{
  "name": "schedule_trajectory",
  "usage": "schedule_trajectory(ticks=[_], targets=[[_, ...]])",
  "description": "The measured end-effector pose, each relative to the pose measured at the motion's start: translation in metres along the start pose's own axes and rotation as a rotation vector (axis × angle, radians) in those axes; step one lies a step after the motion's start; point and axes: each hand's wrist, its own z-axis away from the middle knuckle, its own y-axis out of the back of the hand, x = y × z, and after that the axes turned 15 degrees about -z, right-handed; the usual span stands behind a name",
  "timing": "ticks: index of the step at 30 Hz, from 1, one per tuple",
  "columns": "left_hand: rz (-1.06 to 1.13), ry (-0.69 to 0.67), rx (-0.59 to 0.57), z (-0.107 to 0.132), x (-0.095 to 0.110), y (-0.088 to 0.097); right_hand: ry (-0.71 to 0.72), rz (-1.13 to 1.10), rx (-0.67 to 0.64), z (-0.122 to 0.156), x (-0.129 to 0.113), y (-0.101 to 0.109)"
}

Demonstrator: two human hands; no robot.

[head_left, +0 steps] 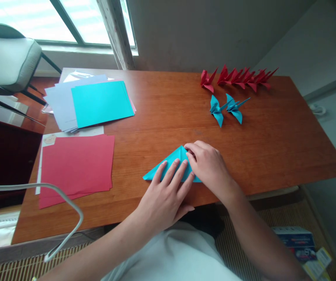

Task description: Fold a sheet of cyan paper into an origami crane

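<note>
The blue folded paper (170,164) lies flat near the front edge of the wooden table (162,105), shaped as a triangle with its peak pointing away from the person.

In the head view, the left hand (165,193) rests on the triangle's lower middle, fingers spread wide and pressed flat onto the sheet. The right hand (207,166) covers the triangle's right part, its fingers bent with the tips pressing at the peak, gripping nothing. The two hands touch above the paper; only its left corner and upper left slope show.

Further back on the right sit two blue paper cranes (226,108) and, behind them, a row of red paper cranes (240,77). To the left lie a red sheet stack (75,168) and a blue sheet stack (100,102).
</note>
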Motion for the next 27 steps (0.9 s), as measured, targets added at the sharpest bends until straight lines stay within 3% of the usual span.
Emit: schedule_trajectory(ticks=[9,22,27], targets=[[-0.004,-0.014,0.017,-0.002,-0.005,-0.002,0.057,-0.093,0.020,-0.002,0.010,-0.004],[-0.002,-0.021,0.037,-0.007,-0.009,-0.004,0.033,-0.281,0.032,-0.006,0.013,-0.005],[0.072,-0.023,0.147,-0.003,-0.009,-0.001,0.013,-0.406,0.037,-0.009,0.013,-0.006]])
